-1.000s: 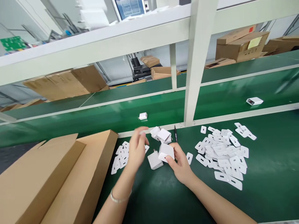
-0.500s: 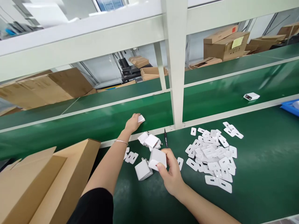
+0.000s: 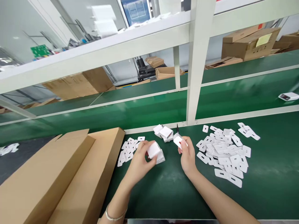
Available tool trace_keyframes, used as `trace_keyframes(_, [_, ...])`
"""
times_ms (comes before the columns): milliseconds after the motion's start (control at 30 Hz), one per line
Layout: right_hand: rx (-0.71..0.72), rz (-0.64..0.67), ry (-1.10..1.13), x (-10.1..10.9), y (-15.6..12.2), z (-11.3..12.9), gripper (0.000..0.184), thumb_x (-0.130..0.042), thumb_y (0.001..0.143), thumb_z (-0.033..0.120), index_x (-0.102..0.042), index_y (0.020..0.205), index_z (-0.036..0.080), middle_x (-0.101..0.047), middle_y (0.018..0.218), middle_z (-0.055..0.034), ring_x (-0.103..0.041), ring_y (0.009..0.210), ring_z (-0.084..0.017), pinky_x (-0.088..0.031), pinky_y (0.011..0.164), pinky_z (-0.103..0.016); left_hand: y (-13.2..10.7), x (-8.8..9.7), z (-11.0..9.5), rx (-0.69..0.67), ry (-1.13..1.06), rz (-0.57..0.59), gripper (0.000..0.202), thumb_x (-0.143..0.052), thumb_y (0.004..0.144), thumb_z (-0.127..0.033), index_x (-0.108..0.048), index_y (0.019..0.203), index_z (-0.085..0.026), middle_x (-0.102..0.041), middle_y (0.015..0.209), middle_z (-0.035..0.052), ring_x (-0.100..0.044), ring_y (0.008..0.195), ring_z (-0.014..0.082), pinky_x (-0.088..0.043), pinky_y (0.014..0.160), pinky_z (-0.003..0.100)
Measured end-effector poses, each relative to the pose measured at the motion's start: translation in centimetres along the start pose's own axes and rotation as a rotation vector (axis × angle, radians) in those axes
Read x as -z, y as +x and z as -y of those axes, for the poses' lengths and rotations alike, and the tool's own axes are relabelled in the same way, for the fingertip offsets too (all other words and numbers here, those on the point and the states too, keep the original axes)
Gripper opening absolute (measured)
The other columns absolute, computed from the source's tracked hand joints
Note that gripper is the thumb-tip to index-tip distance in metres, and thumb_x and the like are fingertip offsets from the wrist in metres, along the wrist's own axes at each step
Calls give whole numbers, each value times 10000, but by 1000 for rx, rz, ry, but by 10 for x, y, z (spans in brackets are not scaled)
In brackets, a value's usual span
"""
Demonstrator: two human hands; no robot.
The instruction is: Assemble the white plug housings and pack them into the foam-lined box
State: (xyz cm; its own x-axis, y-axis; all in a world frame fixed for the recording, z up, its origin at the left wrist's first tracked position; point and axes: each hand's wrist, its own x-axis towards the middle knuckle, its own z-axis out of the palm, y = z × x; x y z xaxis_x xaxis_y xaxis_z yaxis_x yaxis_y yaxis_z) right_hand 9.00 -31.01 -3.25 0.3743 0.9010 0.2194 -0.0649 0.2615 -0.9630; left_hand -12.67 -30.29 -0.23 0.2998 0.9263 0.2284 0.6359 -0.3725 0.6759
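My left hand (image 3: 139,159) is closed on a white charger block (image 3: 153,149), held just above another charger (image 3: 161,157) lying on the green mat. My right hand (image 3: 187,154) pinches a small white flat tag (image 3: 178,141) between thumb and fingers. The hands are a short gap apart. Just beyond them lies a small heap of white chargers (image 3: 163,132), with a black pen (image 3: 177,127) beside it. A big pile of white tags (image 3: 224,150) lies right of my right hand. A smaller pile of tags (image 3: 127,150) lies left of my left hand.
An open cardboard box (image 3: 58,174) fills the near left. A white frame post (image 3: 198,68) stands behind the chargers. On the green conveyor belt (image 3: 144,109) beyond, one white charger (image 3: 288,96) lies at the far right. Cardboard boxes (image 3: 249,43) stand behind.
My left hand drew back from the conveyor belt and now grips a charger near the mat. My right hand, which held a charger, now pinches a tag.
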Motion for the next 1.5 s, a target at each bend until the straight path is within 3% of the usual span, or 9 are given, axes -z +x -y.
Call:
trace_keyframes(100, [38, 59, -27, 1, -1, 1, 417, -494, 1028, 624, -555, 909, 229, -481, 744, 25, -425, 610, -145, -358, 561, -294, -13, -6, -4, 31, 6, 75, 544, -655, 942, -315, -546, 1475, -307, -548, 1336, 98, -651, 1012, 214, -583, 767, 323])
trace_keyframes(233, [123, 259, -118, 2, -4, 4, 307, -548, 1022, 525, -591, 968, 226, -576, 824, -5, -521, 689, -166, -416, 606, -301, -8, 6, -11, -18, 41, -74, 595, -633, 993, -448, -466, 1546, -304, -501, 1421, 126, -526, 1328, 311, -533, 1033, 461])
trace_keyframes(367, [213, 432, -109, 1, -9, 6, 284, -685, 955, 485, -598, 1057, 234, -617, 872, -11, -579, 743, -183, -461, 652, -309, 0, 8, -25, -215, -158, 42, 491, -391, 1102, -481, -463, 1554, -303, -531, 1367, 132, -577, 1209, 265, -526, 1041, 445])
trace_keyframes(500, [218, 424, -78, 0, -13, 5, 367, -738, 928, 511, -597, 1142, 249, -637, 910, -19, -611, 771, -195, -490, 679, -317, 2, -10, -31, -311, -255, 83, 442, -367, 1120, -423, -546, 1504, -297, -524, 1343, 127, -588, 1222, 244, -550, 997, 378])
trace_keyframes(733, [289, 459, -150, 1, -16, 7, 369, -474, 1062, 585, -587, 1142, 243, -615, 909, -29, -600, 763, -195, -506, 684, -330, -4, -35, -25, -371, -236, -232, 333, -436, 1113, -360, -697, 1304, -280, -528, 1143, 70, -617, 977, 172, -549, 767, 283])
trace_keyframes(867, [360, 466, -244, 0, -19, 13, 393, -456, 1064, 598, -570, 1156, 234, -633, 851, -24, -597, 686, -192, -467, 605, -320, -7, -33, -24, -425, -181, -297, 375, -423, 1111, -433, -704, 1300, -271, -518, 1079, 61, -598, 897, 162, -542, 730, 289])
trace_keyframes(1000, [359, 446, -230, 1, -23, 17, 449, -436, 1055, 648, -573, 1178, 239, -636, 832, -27, -600, 674, -202, -472, 594, -333, -9, -28, -24, -441, -236, -245, 552, -276, 1108, -555, -694, 1353, -292, -524, 1104, 88, -613, 933, 192, -568, 756, 326])
trace_keyframes(1133, [339, 467, -223, 1, -23, 19, 456, -438, 1048, 658, -566, 1183, 242, -647, 898, -51, -648, 772, -230, -523, 666, -363, -11, -25, -23, -428, -213, -201, 459, -328, 1123, -446, -653, 1423, -321, -525, 1174, 103, -621, 965, 196, -575, 777, 327])
trace_keyframes(1500, [247, 562, -242, -1, -18, 28, 402, -741, 922, 506, -593, 1199, 255, -707, 1067, -67, -683, 923, -256, -559, 797, -380, -8, -22, -17, -576, -96, -356, 403, -370, 1122, -395, -662, 1376, -282, -563, 1197, 112, -618, 1075, 225, -574, 830, 339])
